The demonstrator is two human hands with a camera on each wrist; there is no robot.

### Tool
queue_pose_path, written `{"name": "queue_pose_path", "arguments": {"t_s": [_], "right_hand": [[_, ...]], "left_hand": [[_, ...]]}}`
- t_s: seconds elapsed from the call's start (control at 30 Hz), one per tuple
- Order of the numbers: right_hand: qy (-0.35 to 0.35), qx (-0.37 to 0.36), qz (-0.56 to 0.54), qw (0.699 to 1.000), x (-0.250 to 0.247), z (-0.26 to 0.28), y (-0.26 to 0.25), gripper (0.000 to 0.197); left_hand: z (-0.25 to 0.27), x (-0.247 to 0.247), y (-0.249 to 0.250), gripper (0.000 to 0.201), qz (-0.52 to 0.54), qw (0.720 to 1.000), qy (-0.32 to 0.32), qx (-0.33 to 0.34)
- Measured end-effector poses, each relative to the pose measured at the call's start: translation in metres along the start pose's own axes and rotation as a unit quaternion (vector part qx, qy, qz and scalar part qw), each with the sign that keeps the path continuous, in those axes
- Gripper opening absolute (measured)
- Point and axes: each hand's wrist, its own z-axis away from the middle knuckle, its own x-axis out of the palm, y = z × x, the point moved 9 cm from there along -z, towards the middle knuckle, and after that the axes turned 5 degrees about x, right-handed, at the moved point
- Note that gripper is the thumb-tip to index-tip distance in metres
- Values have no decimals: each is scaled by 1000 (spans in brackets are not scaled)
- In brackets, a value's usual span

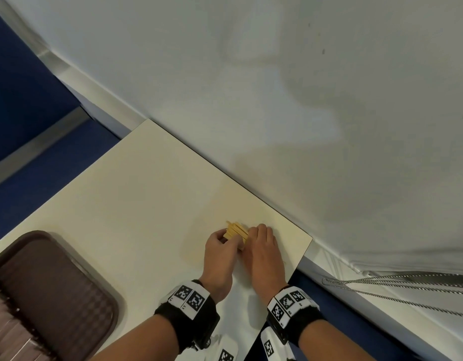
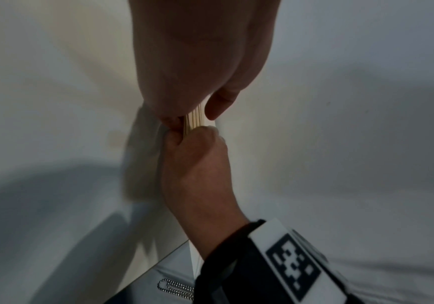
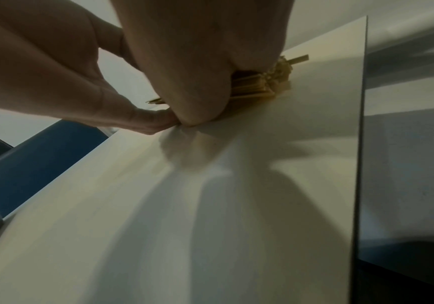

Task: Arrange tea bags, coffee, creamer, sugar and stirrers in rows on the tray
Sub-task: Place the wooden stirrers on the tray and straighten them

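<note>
Head view: both hands, left hand (image 1: 220, 252) and right hand (image 1: 264, 252), curl round the stirrers (image 1: 236, 231) near the table (image 1: 152, 183)'s right edge; the tray (image 1: 68, 303) sits far left. Left wrist view: fingers pinch stirrers (image 2: 194, 121). Right wrist view: stirrers (image 3: 260, 85) lie near the table edge.

Counts: 1 tray (image 1: 68, 259), brown, lower left. 1 table (image 1: 147, 191). 1 bundle of stirrers (image 1: 236, 231) (individual sticks too tightly packed to count, clearly many). 2 hands on it: left hand (image 1: 221, 252), right hand (image 1: 264, 252). 2 wristbands (image 1: 190, 299) with printed tags. On the tray, 1 row of packets (image 1: 6, 321) (cut off by the frame edge, number can't be told).
</note>
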Motion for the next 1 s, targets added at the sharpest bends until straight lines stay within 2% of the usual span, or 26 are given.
{"name": "queue_pose_path", "arguments": {"t_s": [0.1, 0.2, 0.27, 0.33, 0.43, 0.5, 0.57, 0.7, 0.77, 0.87, 0.9, 0.97, 1.0], "right_hand": [[24, 21, -52, 998, 0, 1, 5, 23], [103, 28, -151, 983, -9, 5, 14, 28], [154, 24, -203, 967, -15, 9, 18, 21], [178, 1, -200, 963, -20, 11, 16, 6], [189, 7, -223, 956, -22, 11, 17, 7], [198, 29, -239, 950, -23, 13, 20, 21], [193, 38, -229, 953, -23, 13, 18, 18], [135, 31, -185, 973, -13, 8, 12, 18], [109, 46, -212, 970, -12, 7, 16, 7], [44, 66, -266, 961, -18, 10, 24, 22], [10, 76, -307, 949, -19, 9, 25, 27], [-59, 108, -445, 887, -17, 7, 25, 33], [-85, 102, -487, 863, -20, 6, 18, 28]], "left_hand": [[-1, 2, -4, 47, 24, 1000, 2, -1], [-3, 3, -7, 64, 38, 999, 10, 5], [-3, 4, -7, 71, 38, 999, 9, 11], [-4, 6, -6, 58, 36, 999, 8, 16], [-7, 8, -7, 28, 28, 999, -3, 18], [-9, 8, -9, 27, 26, 1000, -8, 16], [-8, 9, -8, 33, 30, 999, -13, 11], [-7, 7, -7, 32, 42, 999, -17, 6], [-6, 5, -7, 35, 36, 999, -24, 17], [3, 2, 4, 43, 21, 998, -33, 50], [7, 1, 9, 45, 16, 997, -39, 63], [16, -2, 19, 50, 2, 995, -53, 89], [20, -6, 24, 52, -5, 993, -56, 101]]}}
